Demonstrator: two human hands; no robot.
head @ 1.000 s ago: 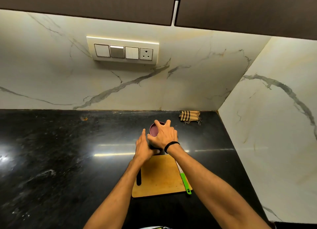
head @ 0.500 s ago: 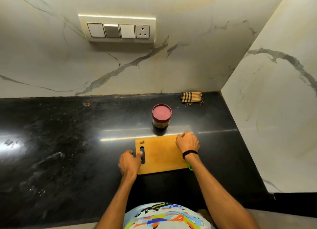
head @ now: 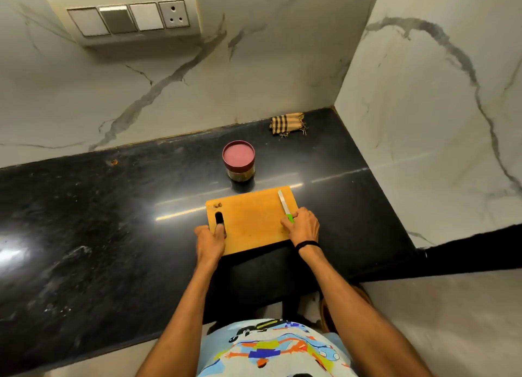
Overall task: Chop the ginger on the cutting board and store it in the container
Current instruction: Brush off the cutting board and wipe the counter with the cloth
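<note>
Right now my left grip (head: 210,239) is closed round the near-left corner of the cutting board (head: 251,221), with one digit laid over the near end of the handle slot (head: 219,217). I judge this hold is there to steady the board or to get it ready to lift. My right grip (head: 302,227) sits at the board's near-right edge with its fingers curled round the green handle of the knife (head: 284,205). The blade lies flat on the wood and points away from me, so the edge is kept clear of both grips.

Between the two grips the board's middle is bare wood. Just beyond my left grip, past the slot at the board's far-left corner, lie a few small brown scraps that I take to be ginger (head: 217,205). No larger piece shows on the board.

Beyond the board's far edge, ahead of both grips and between them, the container (head: 238,162) stands upright on the black desk (head: 113,221). Its maroon lid is on, and I cannot tell what is inside. From that closed lid and the near-empty board, I judge the chopping and storing are about done, with only the scraps and the tools left to deal with.

Further off, ahead of my right grip, a folded checked cloth (head: 288,123) lies in the desk's back corner against the marble wall. Highest and farthest, ahead and to the left of my left grip, a switch panel (head: 127,19) is set into the wall.
</note>
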